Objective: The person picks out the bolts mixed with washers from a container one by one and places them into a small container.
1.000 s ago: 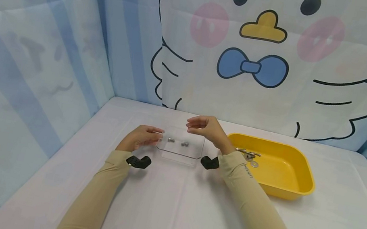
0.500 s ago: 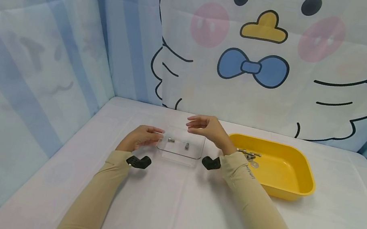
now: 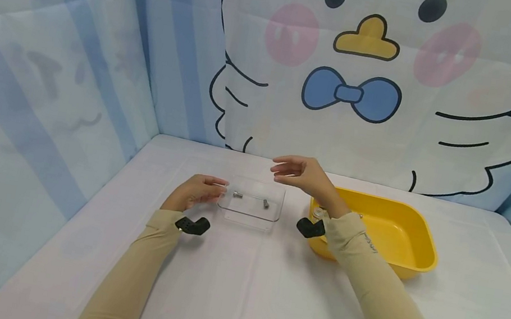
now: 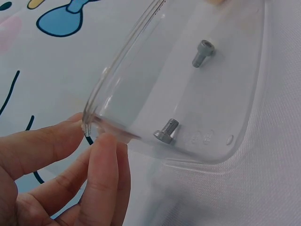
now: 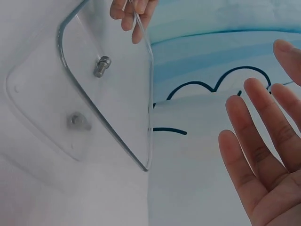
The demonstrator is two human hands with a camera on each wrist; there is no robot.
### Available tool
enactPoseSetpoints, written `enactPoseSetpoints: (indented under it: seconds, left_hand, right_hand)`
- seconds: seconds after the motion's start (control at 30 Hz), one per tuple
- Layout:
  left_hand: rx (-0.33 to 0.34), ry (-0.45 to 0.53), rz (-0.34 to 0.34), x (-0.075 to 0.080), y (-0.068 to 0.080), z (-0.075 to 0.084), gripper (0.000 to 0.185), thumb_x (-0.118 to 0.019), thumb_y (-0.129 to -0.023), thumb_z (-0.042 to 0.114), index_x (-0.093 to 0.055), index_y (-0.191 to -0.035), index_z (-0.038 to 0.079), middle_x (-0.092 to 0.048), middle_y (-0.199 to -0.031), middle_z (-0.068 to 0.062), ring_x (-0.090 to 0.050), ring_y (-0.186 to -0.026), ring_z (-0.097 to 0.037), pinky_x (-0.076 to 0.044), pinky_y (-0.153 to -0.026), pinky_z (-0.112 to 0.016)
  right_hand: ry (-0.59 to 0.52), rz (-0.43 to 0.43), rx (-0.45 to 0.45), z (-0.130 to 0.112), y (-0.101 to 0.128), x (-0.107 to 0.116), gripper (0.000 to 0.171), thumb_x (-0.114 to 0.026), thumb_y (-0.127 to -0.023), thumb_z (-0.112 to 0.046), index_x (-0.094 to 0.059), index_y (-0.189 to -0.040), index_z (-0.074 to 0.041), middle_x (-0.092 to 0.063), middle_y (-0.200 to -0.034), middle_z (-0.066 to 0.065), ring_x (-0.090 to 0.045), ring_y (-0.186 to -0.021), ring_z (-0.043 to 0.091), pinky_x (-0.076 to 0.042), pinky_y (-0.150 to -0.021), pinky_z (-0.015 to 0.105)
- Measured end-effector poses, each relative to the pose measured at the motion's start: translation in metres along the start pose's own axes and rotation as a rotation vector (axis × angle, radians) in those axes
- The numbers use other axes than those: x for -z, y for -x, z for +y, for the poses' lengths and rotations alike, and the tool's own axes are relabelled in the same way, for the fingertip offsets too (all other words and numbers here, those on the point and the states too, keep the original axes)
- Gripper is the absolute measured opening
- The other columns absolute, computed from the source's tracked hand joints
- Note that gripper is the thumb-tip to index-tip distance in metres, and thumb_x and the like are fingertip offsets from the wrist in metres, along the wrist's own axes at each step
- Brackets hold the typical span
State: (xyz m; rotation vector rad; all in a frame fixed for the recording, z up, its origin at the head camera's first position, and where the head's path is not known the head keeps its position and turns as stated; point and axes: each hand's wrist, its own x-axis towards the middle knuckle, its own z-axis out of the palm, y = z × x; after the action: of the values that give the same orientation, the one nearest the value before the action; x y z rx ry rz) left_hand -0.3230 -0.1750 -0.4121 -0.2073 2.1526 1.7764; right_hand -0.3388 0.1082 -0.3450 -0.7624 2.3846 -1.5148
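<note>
A clear plastic tray [image 3: 250, 211] sits on the white table with two small metal bolts [image 3: 238, 195] [image 3: 266, 204] lying loose in it. My left hand [image 3: 217, 187] pinches the tray's left rim between thumb and fingers [image 4: 101, 155]. The left wrist view shows the tray [image 4: 225, 94] and both bolts [image 4: 203, 52] [image 4: 167, 132] close up. My right hand [image 3: 284, 169] hovers open above the tray's right end and holds nothing. Its palm [image 5: 263, 160] faces the tray [image 5: 117, 103] in the right wrist view.
A yellow tray [image 3: 391, 235] stands to the right of the clear one, my right forearm crossing its near left corner. Small metal parts [image 3: 318, 211] show at that corner. Blue cartoon curtains enclose the table at the back and left.
My right hand has risen and moved right, away from the clear tray and over the yellow tray's edge. The right-hand bolt has slid a little to the right. My left hand kept its pinch.
</note>
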Motion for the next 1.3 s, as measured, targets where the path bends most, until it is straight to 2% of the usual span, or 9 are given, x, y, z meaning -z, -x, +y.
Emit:
enactPoseSetpoints:
  seconds: [0.27,0.6,0.93,1.1,1.3]
  left_hand:
    - [0.008,-0.011,0.011,0.0,0.0,0.0,0.043,-0.062,-0.09,0.01,-0.053,-0.131,0.002,-0.059,-0.105,-0.001,-0.056,-0.077,-0.003,-0.05,-0.066,-0.012]
    - [0.01,0.0,0.019,0.0,0.001,0.0,0.041,-0.062,-0.09,0.01,-0.054,-0.13,0.003,-0.059,-0.102,-0.001,-0.056,-0.075,-0.003,-0.05,-0.064,-0.012]
    - [-0.013,0.015,0.001,0.0,0.003,-0.001,0.041,-0.061,-0.091,0.008,-0.053,-0.13,0.001,-0.059,-0.099,0.001,-0.058,-0.073,-0.002,-0.051,-0.064,-0.012]
    - [-0.026,0.02,-0.011,0.001,0.003,-0.002,0.043,-0.061,-0.091,0.008,-0.052,-0.132,-0.001,-0.06,-0.099,0.0,-0.058,-0.073,-0.002,-0.051,-0.064,-0.012]
    - [-0.036,0.03,-0.021,0.002,0.004,-0.002,0.043,-0.061,-0.091,0.007,-0.051,-0.132,-0.002,-0.06,-0.096,0.001,-0.058,-0.073,-0.002,-0.05,-0.064,-0.011]
  right_hand:
    - [0.047,-0.014,0.002,-0.008,0.014,0.018,0.046,-0.071,-0.084,-0.019,-0.058,-0.127,-0.01,-0.065,-0.119,0.014,-0.064,-0.106,0.022,-0.052,-0.093,0.033]
    - [0.133,-0.003,0.019,-0.019,0.033,0.042,0.044,-0.072,-0.084,-0.021,-0.06,-0.123,-0.007,-0.067,-0.115,0.013,-0.065,-0.104,0.022,-0.052,-0.092,0.032]
    - [0.226,-0.009,0.012,-0.024,0.049,0.062,0.041,-0.07,-0.085,-0.024,-0.061,-0.122,-0.007,-0.067,-0.114,0.012,-0.066,-0.1,0.021,-0.051,-0.094,0.033]
    - [0.248,0.002,0.012,-0.024,0.055,0.07,0.037,-0.07,-0.085,-0.02,-0.062,-0.119,-0.006,-0.067,-0.112,0.012,-0.066,-0.099,0.021,-0.052,-0.092,0.031]
    - [0.283,-0.016,0.002,-0.021,0.063,0.08,0.039,-0.069,-0.086,-0.021,-0.06,-0.121,-0.004,-0.066,-0.115,0.014,-0.064,-0.103,0.024,-0.052,-0.092,0.032]
